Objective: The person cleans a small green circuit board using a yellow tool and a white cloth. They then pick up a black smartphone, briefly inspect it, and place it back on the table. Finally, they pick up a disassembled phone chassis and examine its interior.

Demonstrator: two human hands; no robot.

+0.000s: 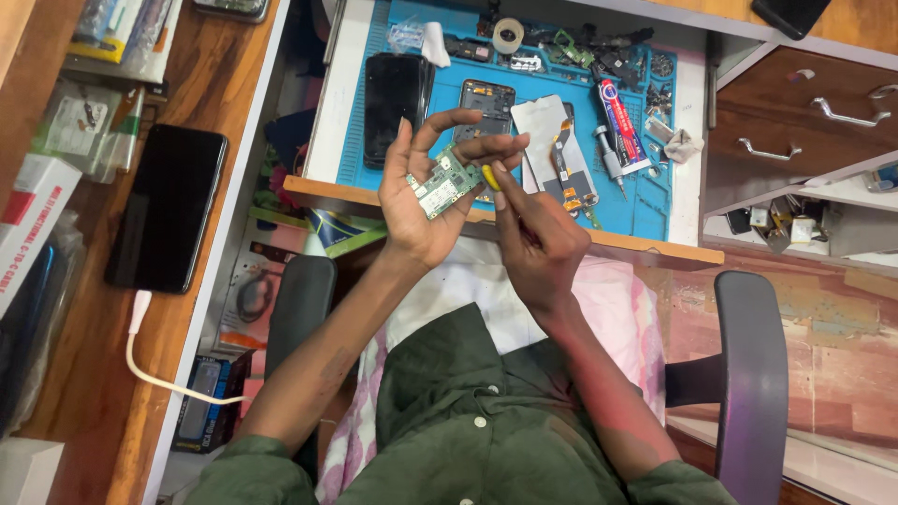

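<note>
Both hands' grip: left hand (426,210) closed around circuit board (443,183), right hand (538,245) pinching yellow tool (490,177), above desk edge (617,240).

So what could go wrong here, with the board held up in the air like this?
1. The left hand holds the circuit board by fingertips only, above the lap; it could probably slip and fall.
2. The right hand pinches a small yellow piece against the board; a slip may scratch it or drop the piece.
3. Loose parts crowd the blue mat; a dropped piece could get lost there.
</note>
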